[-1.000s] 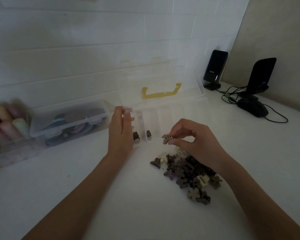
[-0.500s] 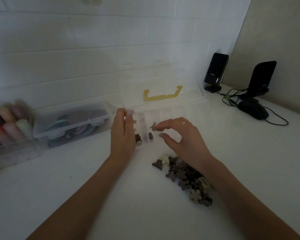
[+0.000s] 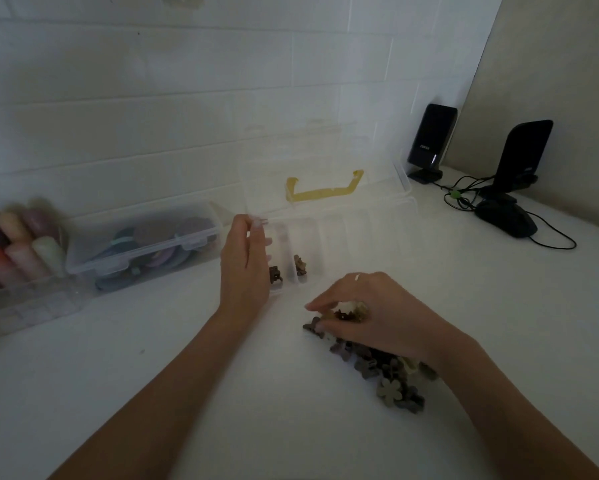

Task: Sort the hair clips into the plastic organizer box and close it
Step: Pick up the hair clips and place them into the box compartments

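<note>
The clear plastic organizer box stands open against the wall, its lid with the yellow handle leaning back. A dark brown clip lies in the leftmost compartment and brown flower-shaped clips lie in the one beside it. My left hand holds the box's left end wall. A pile of brown, cream and olive hair clips lies on the table in front of the box. My right hand is down on the pile's far end, fingers and thumb curled round a clip there.
A shut clear box of round pads and a tray of pastel cylinders sit at the left by the wall. Two black speakers, a black mouse and cables occupy the back right corner.
My right hand carried a brown clip to the box, let it go in the second compartment, then came back down onto the pile. My left hand stayed on the box.
</note>
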